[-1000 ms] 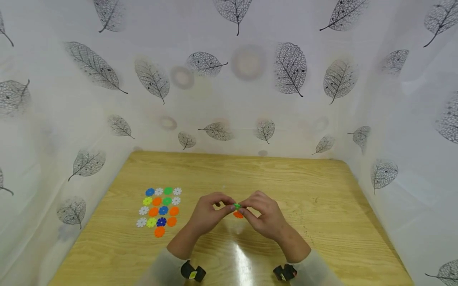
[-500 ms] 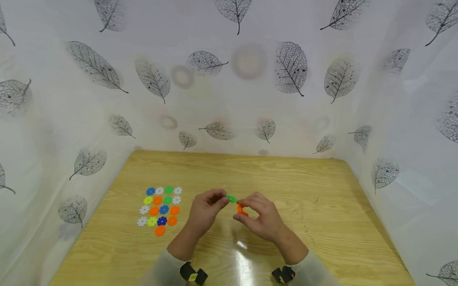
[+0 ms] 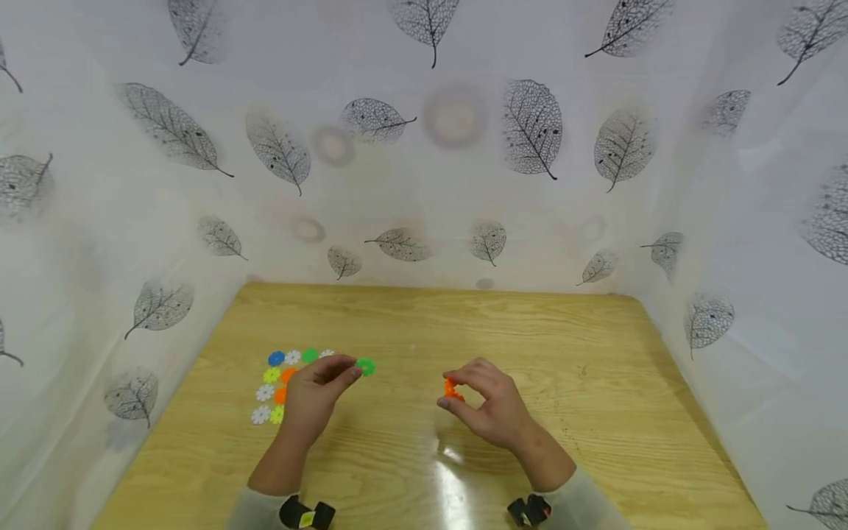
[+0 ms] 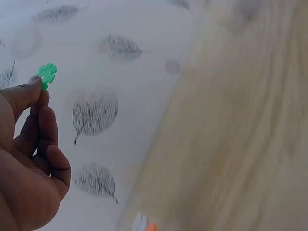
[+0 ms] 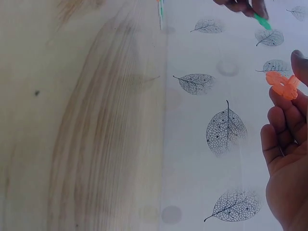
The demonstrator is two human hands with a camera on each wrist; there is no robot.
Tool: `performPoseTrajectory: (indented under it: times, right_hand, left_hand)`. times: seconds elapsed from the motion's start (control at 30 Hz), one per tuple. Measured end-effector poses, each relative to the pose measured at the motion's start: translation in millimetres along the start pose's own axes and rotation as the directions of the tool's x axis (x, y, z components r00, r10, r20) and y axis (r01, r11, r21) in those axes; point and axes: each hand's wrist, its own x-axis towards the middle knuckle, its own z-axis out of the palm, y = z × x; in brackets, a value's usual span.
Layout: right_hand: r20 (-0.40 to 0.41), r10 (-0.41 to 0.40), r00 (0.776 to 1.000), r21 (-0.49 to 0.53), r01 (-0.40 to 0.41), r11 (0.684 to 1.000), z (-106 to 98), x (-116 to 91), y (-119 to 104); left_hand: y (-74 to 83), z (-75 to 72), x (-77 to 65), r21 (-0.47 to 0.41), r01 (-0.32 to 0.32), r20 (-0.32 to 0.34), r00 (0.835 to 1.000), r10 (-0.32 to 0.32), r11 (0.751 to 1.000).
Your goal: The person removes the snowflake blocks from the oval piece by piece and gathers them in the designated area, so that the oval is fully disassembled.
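Note:
In the head view my left hand (image 3: 311,401) pinches a green flower-shaped plastic disc (image 3: 366,366) between thumb and forefinger, above the table. The left wrist view shows the notched rim of that green disc (image 4: 48,73) beyond the fingertips. My right hand (image 3: 497,401) holds orange notched plastic (image 3: 453,389) between thumb and fingers, right of the table's middle. Seen from the right wrist, this orange piece (image 5: 284,85) looks like two discs slotted together at an angle. A gap separates the two hands.
Rows of loose discs lie at the left of the wooden table (image 3: 596,368), including a blue disc (image 3: 276,358), a green disc (image 3: 310,355) and a white disc (image 3: 261,414). My left hand hides several. A leaf-printed curtain (image 3: 424,191) surrounds the table.
Both hands were together at the green and orange pieces. The left hand has since moved left with the green disc, while the right hand stays almost in place with the orange piece.

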Motion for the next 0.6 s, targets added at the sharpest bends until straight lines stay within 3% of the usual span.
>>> performPoseTrajectory:
  times: [0.2,0.37,0.6]
  right_hand:
    - [-0.002,-0.006,1.0,0.005,0.006,1.0,-1.1,-1.0,2.8]
    - [-0.005,-0.015,1.0,0.011,0.016,1.0,-2.7,-0.7,3.3]
    - [0.004,0.007,1.0,0.018,-0.007,1.0,-3.8,-1.1,1.3]
  left_hand:
    - [-10.7,-42.2,-12.5,0.079,0.097,-0.067,0.993,-0.092,0.992]
    - [-19.9,-73.9,-23.5,0.108,0.21,-0.136,0.971,-0.195,0.972]
    - [-43.5,-108.6,-35.3,0.248,0.324,-0.178,0.942,-0.285,0.913]
